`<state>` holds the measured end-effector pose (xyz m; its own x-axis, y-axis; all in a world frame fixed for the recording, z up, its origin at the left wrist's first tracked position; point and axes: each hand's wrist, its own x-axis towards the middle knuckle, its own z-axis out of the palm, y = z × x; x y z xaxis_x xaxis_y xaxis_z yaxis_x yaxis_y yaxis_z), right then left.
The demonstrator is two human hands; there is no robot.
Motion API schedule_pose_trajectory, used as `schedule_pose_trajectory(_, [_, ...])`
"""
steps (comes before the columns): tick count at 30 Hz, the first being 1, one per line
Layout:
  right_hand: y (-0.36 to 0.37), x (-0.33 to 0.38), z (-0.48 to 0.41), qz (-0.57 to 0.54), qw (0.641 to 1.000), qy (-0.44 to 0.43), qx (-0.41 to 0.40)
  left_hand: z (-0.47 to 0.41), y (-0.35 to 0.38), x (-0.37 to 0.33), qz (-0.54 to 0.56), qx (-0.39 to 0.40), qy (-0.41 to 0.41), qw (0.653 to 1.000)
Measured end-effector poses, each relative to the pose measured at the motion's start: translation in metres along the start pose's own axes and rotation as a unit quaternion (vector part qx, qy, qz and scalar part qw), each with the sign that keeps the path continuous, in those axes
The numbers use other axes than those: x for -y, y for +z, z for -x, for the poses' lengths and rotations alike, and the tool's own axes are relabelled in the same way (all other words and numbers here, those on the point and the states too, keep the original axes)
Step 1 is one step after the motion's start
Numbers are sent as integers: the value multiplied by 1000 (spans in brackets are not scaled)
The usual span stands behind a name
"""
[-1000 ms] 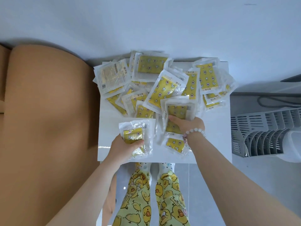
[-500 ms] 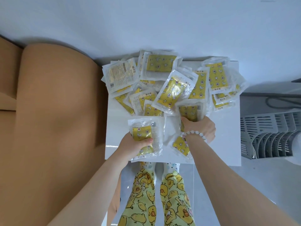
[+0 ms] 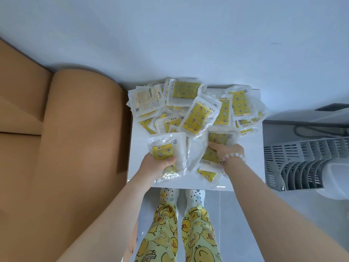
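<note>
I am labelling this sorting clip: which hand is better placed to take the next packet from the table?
Right. The right hand grips a loose packet at the near edge of the pile; the left hand is full, holding a stack of packets.

A clear, yellow-printed packet stack (image 3: 168, 152) tilts above the table (image 3: 137, 148); a loose packet (image 3: 221, 138) lies just right.

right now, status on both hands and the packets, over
Left hand grips a stack of packets. Right hand grips a single packet at the pile edge. Table crowded, nothing blocking.
</note>
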<state>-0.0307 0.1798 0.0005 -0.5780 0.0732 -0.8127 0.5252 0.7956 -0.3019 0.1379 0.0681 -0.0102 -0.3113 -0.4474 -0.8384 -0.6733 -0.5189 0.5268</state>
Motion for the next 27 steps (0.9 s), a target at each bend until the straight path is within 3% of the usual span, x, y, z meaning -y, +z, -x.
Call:
schedule_pose_trajectory(4, [-32, 8, 29, -105, 993, 3, 45, 26, -3, -29, 26, 8, 1, 1000])
schedule_pose_trajectory(9, [-72, 23, 75, -109, 991, -35, 68, 67, -8, -69, 25, 32, 28, 999])
schedule_pose_trajectory(14, [-122, 25, 120, -131, 988, -71, 50, 114, -6, -117, -37, 93, 66, 993])
schedule_pose_trajectory(21, [-198, 2, 138, -225, 973, -45, 18, 158, 41, -182, -81, 154, 131, 976])
schedule_pose_trajectory(27, [-230, -29, 170, -362, 931, -35, -23, 176, 91, -208, -198, 233, 151, 940])
